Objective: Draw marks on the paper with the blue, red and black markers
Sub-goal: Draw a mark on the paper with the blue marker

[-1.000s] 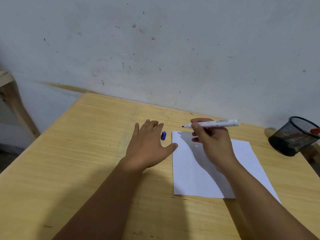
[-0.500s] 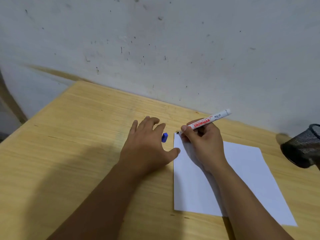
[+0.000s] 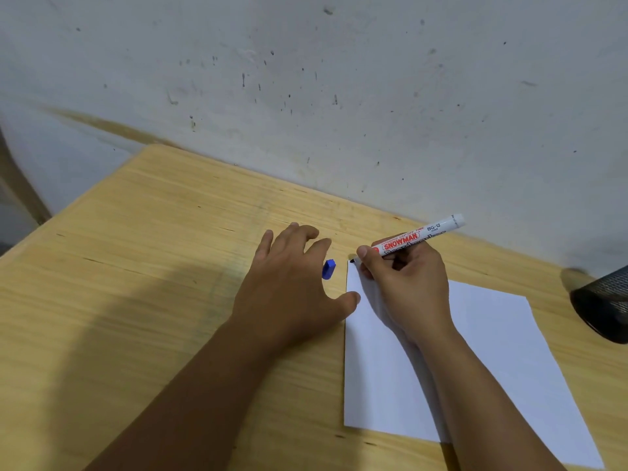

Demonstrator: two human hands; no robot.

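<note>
A white sheet of paper (image 3: 492, 341) lies on the wooden table (image 3: 153, 266). My right hand (image 3: 407, 283) grips an uncapped white marker (image 3: 419, 236), its dark tip touching the paper's far left corner. A blue marker cap (image 3: 329, 268) lies on the table just left of that corner. My left hand (image 3: 292, 283) rests flat on the table with fingers spread, the thumb at the paper's left edge and the cap beside the index finger.
A black mesh pen holder (image 3: 605, 307) lies tipped at the right edge of view. A stained white wall (image 3: 339, 79) runs along the table's far edge. The table's left corner is at the upper left.
My right hand lowered the marker from above the paper until its tip met the paper's far left corner. The left hand stayed put. The view shifted left and down.
</note>
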